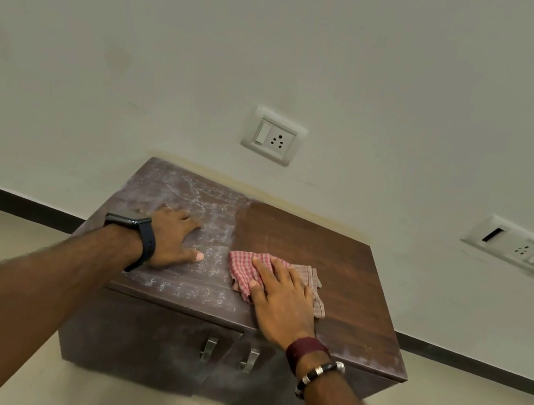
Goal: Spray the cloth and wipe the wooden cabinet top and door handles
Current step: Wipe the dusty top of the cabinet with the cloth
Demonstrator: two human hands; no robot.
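Right hand (281, 303) pressed flat on cloth (245, 270), no clench; dusty half of cabinet top (190, 197) lay leftward, under flat open left hand (171, 240)

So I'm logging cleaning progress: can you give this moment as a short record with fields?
cloth: red checked cloth flat on cabinet top
right hand: pressing cloth
left hand: flat on dusty part
top, right part: looks wiped, dark
top, left part: whitish dust
door handles: two, metal, untouched now
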